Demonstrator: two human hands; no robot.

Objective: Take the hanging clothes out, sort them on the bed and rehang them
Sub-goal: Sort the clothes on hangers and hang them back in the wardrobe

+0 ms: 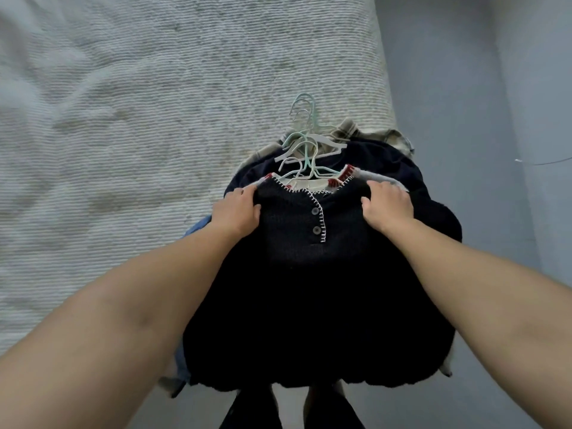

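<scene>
Now both hands, the left hand (237, 209) and right hand (387, 203), grasp the shoulders of the dark knit top (309, 274) with curled fingers, its long axis running toward the person, atop the pile of hangers (305, 150) at the bed (154, 119) edge.

A dark knit top (309, 274) with white stitched edging and two buttons lies on top of a pile of clothes at the bed's (154, 103) corner. The left hand (236, 210) and right hand (387, 205) each grip one of its shoulders. Just beyond its collar, hangers (305, 144) cluster over a plaid garment (393, 137)
</scene>
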